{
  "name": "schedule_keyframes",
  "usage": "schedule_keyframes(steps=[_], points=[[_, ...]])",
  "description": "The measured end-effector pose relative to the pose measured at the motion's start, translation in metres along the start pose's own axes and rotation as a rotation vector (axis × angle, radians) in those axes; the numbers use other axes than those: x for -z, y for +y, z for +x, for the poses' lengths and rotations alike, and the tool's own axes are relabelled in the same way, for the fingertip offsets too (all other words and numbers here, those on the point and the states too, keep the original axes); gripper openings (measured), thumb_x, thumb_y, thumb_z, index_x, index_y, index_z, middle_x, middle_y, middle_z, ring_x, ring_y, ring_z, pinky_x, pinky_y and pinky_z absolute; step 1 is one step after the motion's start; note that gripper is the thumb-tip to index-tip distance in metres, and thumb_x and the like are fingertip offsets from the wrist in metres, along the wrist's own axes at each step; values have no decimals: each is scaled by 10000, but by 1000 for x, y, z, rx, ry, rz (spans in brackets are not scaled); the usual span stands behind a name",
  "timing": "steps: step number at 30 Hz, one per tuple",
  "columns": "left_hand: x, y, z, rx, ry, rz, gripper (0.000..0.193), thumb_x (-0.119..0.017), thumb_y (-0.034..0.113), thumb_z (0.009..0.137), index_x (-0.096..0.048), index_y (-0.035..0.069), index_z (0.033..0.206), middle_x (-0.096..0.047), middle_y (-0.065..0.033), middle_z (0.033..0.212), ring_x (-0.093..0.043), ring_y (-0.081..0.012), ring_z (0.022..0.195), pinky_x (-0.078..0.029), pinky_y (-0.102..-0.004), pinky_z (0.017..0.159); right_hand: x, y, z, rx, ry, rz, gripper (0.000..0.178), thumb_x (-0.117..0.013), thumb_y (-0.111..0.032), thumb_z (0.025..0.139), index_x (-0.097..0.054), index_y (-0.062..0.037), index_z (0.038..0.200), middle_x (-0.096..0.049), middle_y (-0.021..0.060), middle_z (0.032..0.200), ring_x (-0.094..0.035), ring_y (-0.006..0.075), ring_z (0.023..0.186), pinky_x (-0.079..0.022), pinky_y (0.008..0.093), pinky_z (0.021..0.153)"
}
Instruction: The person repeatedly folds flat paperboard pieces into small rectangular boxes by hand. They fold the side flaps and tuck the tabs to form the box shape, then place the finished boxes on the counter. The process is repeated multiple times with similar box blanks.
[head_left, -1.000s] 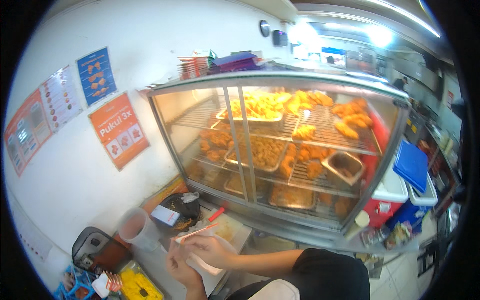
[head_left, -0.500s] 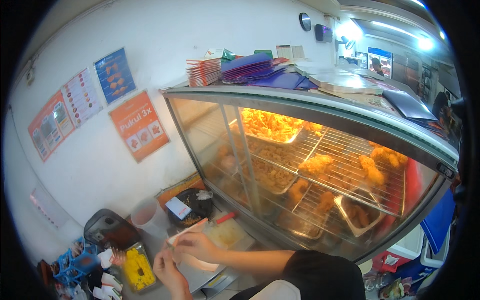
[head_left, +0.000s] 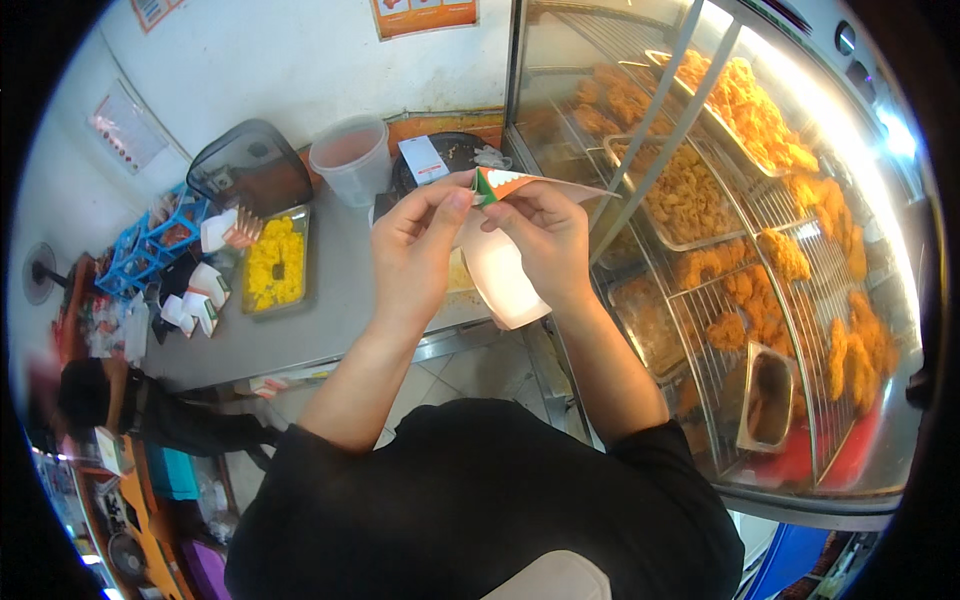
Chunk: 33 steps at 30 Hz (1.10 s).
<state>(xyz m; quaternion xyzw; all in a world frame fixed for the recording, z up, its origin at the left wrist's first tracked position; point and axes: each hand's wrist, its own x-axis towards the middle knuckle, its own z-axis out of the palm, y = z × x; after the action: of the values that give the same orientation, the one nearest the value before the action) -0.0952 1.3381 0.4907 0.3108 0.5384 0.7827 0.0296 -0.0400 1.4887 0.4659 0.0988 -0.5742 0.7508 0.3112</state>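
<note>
Both hands are raised over the near edge of the grey metal surface [head_left: 345,260], working on a folded paper piece in green, orange and white [head_left: 508,185]. Left hand [head_left: 412,240]: grip closed, thumb and fingers pinching the paper by its green end. Right hand [head_left: 548,245]: grip also closed on the paper, thumb in front, fingers behind. Paper sits between the two hands, off the surface. Pale white panel [head_left: 508,278] hangs below; cannot tell if same sheet.

Behind the hands: tall translucent plastic tub [head_left: 350,160], next to a white-and-blue flat rectangular box [head_left: 423,158]. Left of them: rectangular metal tray [head_left: 308,250] holding yellow food [head_left: 272,265]; small white folded cartons [head_left: 195,298] near a blue plastic rack [head_left: 150,245]. Right: metal-framed glass display case [head_left: 830,512] with golden fried pieces [head_left: 745,105] on wire shelves.
</note>
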Motion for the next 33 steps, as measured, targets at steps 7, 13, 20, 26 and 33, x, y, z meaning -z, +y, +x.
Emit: schedule_keyframes(steps=[7,13,20,26,33], points=[[51,6,4,-66,73,5,197,-693,108,1035,-746,-50,1140,-720,-158,1303,-669,-142,1077,-542,-294,928,-54,21,16,-120,-18,-27,186,-762,-11,953,-709,51,1120,-742,81,1045,-682,121,938,-560,283,850],[155,5,7,-187,91,-124,204,-667,41,1034,-732,-58,1201,-644,-239,1421,-644,-232,1238,-525,-361,1047,-142,82,43,-92,-121,61,196,-767,-10,949,-701,42,1127,-749,93,1081,-698,140,965,-569,301,867],[333,30,22,-407,199,225,211,-680,14,1010,-731,-52,1204,-632,-251,1441,-637,-274,1299,-508,-368,1076,-314,188,74,-61,-250,329,236,-745,39,940,-700,17,1170,-749,94,1119,-707,143,998,-573,299,882],[445,66,13,-529,375,150,224,-717,-79,933,-741,-49,1153,-670,-258,1383,-656,-293,1278,-519,-396,1074,-431,240,87,-440,-502,859,253,-719,19,964,-699,-25,1213,-739,74,1189,-699,185,1101,-578,356,923],[521,95,-17,-770,435,1010,290,-800,-34,818,-747,-49,1102,-654,-316,1352,-655,-499,1241,-533,-524,1059,-502,284,75,-594,-607,888,414,-747,-4,952,-609,-52,1340,-689,80,1305,-674,212,1201,-558,390,1027]])
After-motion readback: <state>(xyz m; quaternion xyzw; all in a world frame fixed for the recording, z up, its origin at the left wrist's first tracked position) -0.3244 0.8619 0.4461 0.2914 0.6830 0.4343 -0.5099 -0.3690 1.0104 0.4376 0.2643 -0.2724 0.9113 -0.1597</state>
